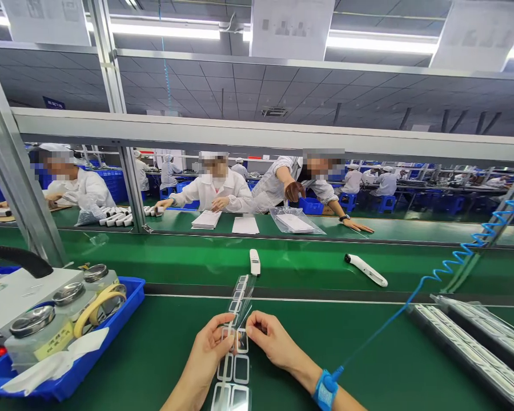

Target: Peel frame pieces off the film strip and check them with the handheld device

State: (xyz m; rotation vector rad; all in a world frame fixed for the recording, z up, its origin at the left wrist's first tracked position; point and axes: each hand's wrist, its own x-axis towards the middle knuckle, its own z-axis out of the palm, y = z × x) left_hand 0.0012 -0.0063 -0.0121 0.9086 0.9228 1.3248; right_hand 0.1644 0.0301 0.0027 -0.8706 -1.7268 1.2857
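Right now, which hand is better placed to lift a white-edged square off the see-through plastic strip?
Probably the right hand: its fingertips are at the right edge of the see-through strip, while the left hand is busy gripping it.

A long, narrow strip of clear, glossy film (pixel 233 370) stretched away from the viewer at lower centre, its near end cut off by the bottom edge of view. White rounded-square outlines (pixel 241 357) lined it: side-by-side pairs on the nearer part, a single column beside plain transparent film farther off. The left hand (pixel 209 347) pinched it; the right hand's (pixel 273 340) fingertips were at its right edge.
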